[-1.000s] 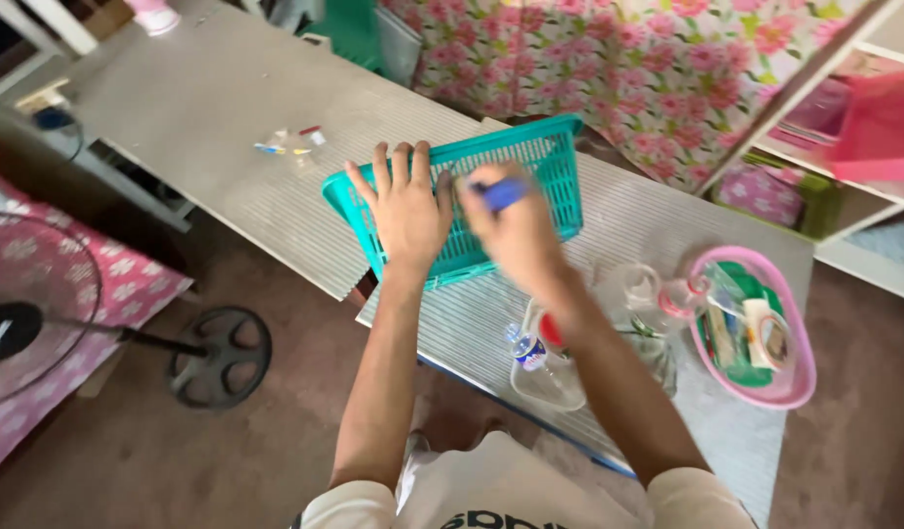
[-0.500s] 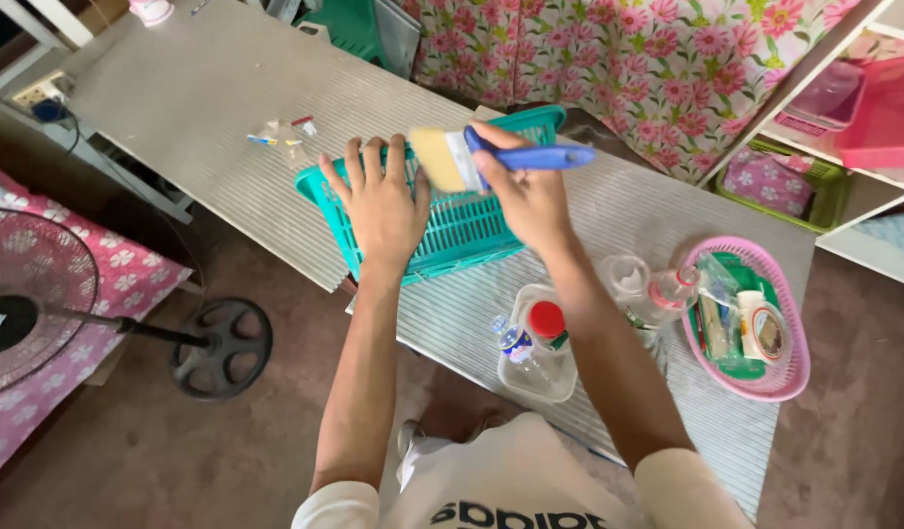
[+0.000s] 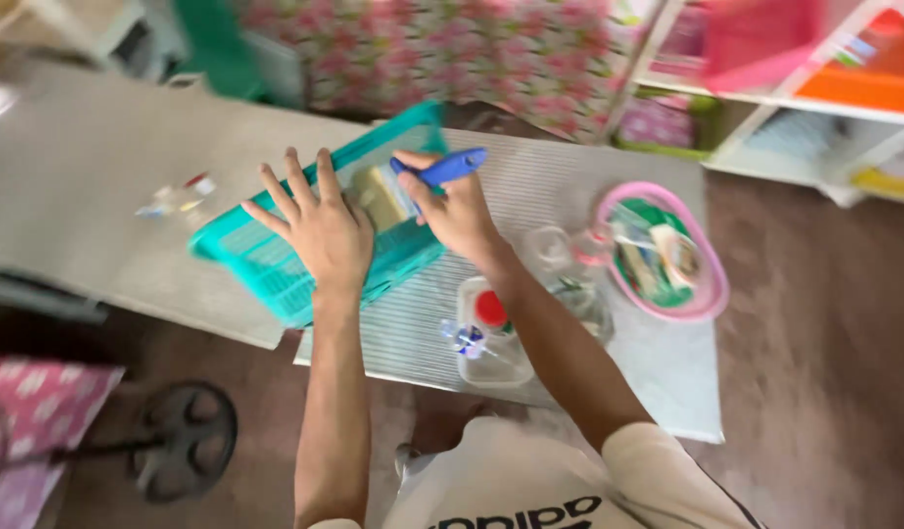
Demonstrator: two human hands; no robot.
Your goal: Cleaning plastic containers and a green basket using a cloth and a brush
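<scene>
A teal plastic basket (image 3: pixel 261 263) lies on the grey ribbed table (image 3: pixel 560 196). My left hand (image 3: pixel 320 227) presses flat on the basket with its fingers spread. My right hand (image 3: pixel 457 211) grips the blue handle of a wide paintbrush (image 3: pixel 413 181). The brush's pale bristles rest inside the basket, just right of my left hand. The frame is blurred by motion.
A pink oval basket (image 3: pixel 663 255) with small packets sits at the table's right. A clear tray (image 3: pixel 491 333) with a red-capped jar and a small bottle lies near the front edge. Clear containers (image 3: pixel 555 250) stand between them. Small wrappers (image 3: pixel 173 201) lie left. Shelves (image 3: pixel 795 88) stand behind.
The view has swung right and blurred. My right hand has brought the brush down from above the basket into it. My left hand stays on the basket.
</scene>
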